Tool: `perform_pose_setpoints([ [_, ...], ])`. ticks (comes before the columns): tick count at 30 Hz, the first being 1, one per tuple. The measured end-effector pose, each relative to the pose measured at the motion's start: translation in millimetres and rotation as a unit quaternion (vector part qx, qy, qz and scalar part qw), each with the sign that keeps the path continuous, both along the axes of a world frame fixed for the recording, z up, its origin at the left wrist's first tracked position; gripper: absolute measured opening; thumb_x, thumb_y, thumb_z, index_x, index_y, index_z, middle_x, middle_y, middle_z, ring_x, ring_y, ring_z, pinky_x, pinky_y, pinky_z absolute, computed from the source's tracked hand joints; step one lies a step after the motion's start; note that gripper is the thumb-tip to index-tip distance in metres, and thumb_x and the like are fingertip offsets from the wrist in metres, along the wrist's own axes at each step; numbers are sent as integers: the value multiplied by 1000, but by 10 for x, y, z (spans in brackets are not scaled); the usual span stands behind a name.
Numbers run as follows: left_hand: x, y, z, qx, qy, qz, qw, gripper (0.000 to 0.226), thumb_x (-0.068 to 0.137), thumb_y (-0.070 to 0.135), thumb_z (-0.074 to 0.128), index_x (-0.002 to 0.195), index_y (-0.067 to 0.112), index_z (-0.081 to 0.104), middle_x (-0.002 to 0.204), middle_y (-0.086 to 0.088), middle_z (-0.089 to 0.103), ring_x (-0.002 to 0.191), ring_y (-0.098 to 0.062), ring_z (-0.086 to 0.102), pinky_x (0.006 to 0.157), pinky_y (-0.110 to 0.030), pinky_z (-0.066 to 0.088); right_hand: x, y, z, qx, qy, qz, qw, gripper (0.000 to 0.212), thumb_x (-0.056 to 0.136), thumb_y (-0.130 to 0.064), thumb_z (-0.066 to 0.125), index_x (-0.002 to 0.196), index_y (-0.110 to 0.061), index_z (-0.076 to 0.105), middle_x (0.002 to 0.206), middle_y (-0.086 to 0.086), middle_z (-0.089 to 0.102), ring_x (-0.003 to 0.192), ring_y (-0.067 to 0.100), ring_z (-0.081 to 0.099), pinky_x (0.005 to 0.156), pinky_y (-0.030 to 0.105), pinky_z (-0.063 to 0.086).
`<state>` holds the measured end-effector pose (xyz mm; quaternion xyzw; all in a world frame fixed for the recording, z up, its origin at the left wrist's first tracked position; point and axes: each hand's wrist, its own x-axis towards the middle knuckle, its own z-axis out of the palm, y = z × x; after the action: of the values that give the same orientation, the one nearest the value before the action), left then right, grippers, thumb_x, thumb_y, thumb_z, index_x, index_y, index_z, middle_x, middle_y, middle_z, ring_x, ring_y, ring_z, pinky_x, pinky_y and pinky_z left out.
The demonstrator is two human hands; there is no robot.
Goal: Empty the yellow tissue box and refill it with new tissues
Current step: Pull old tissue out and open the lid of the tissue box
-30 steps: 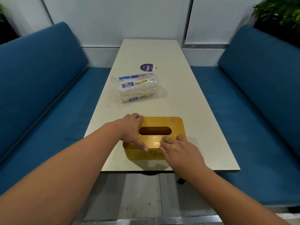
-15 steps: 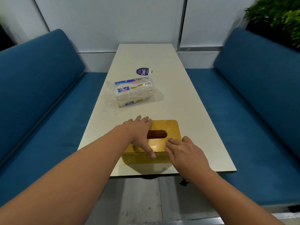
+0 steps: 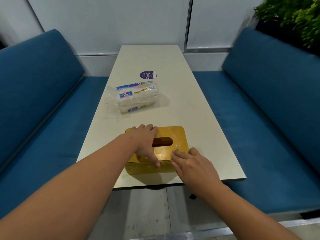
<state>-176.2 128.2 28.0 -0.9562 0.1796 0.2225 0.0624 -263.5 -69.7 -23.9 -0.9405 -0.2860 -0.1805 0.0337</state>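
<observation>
The yellow tissue box (image 3: pixel 170 135) sits at the near end of the white table (image 3: pixel 199 108), lid on, its slot showing no tissue. The left hand (image 3: pixel 144 143) lies flat across the lid's left part, fingers together over the far edge, thumb down the near wall. The right hand (image 3: pixel 188 162) rests at the near right corner, fingers loosely spread, gripping nothing. The tissue pack (image 3: pixel 135 97) lies farther away, left of centre.

left hand (image 3: pixel 145 143) slid further right across the lid of the yellow tissue box (image 3: pixel 174 134), now covering the left part of the slot (image 3: pixel 164 141), thumb reaching lower over the front edge
</observation>
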Motion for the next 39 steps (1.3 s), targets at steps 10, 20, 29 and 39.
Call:
perform_pose_setpoints([
  [10, -6, 5, -3, -4, 4, 5, 1000, 139, 54, 79, 73, 156, 20, 1, 164, -3, 8, 147, -28, 16, 119, -47, 21, 39, -28, 10, -17, -19, -5, 1000, 23, 68, -27, 85, 87, -18, 78, 99, 0, 74, 67, 18, 59, 54, 25, 51],
  [20, 7, 24, -12, -4, 6, 4, 1000, 140, 53, 80, 73, 156, 20, 0, 164, -3, 6, 148, -28, 14, 119, -48, 21, 22, -139, -5, 65, 64, -17, 996, 30, 97, -32, 48, 104, -22, 75, 114, -6, 70, 76, 18, 54, 58, 29, 53],
  [29, 5, 30, -29, -14, 10, 15, 1000, 139, 53, 79, 73, 156, 22, -1, 164, 0, 4, 149, -28, 12, 120, -47, 19, 536, -286, 259, 119, 142, -98, 978, 38, 103, -37, 37, 125, -21, 64, 125, -3, 62, 107, 18, 49, 88, 31, 44],
  [39, 15, 35, -37, -19, 9, 11, 1000, 138, 54, 80, 73, 156, 23, 1, 164, -1, 6, 148, -28, 14, 119, -47, 20, 347, -370, 143, 30, 89, -3, 996, 24, 98, -28, 52, 110, -19, 70, 107, -3, 67, 86, 18, 54, 70, 34, 52],
])
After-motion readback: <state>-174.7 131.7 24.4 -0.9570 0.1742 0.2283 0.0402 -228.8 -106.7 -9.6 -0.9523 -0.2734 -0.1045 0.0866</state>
